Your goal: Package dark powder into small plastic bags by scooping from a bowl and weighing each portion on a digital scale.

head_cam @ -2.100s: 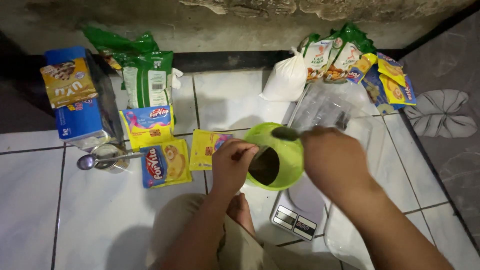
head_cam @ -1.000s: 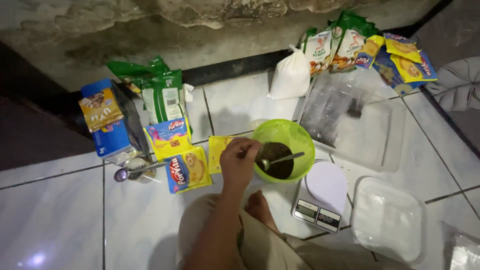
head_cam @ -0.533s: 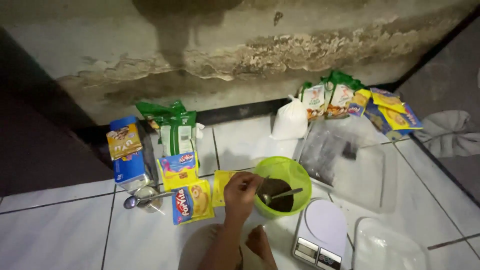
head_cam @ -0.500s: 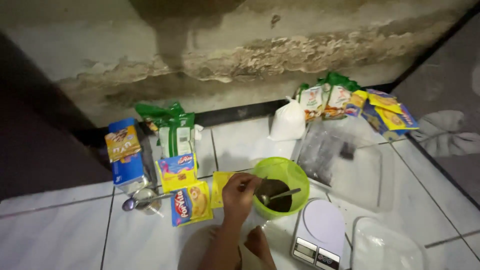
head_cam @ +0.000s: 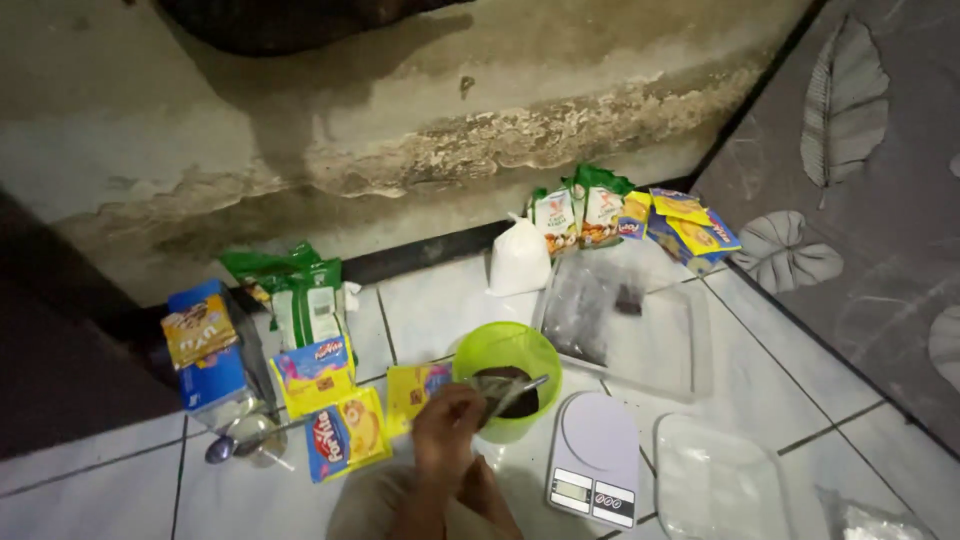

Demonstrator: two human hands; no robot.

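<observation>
My left hand [head_cam: 447,432] reaches forward low in the head view and grips the near left rim of a lime-green bowl [head_cam: 500,345] standing on the white floor tiles. A dark brown mix [head_cam: 515,395] fills the bowl's bottom, and a metal spoon [head_cam: 527,387] leans in it with its handle over the right side. My right hand is out of view. My foot [head_cam: 487,497] shows just below the left hand.
A white kitchen scale [head_cam: 597,452] stands right of the bowl. Clear plastic trays [head_cam: 655,345] [head_cam: 718,482] lie further right. Yellow biscuit packs [head_cam: 343,437], a blue box [head_cam: 203,345], green packets [head_cam: 303,298], a white powder bag [head_cam: 518,262] and a second spoon [head_cam: 225,447] line the wall side.
My right hand, which was on the spoon at the bowl, has left the view. The view has tilted up toward the wall. My left hand stays on the bowl rim.
</observation>
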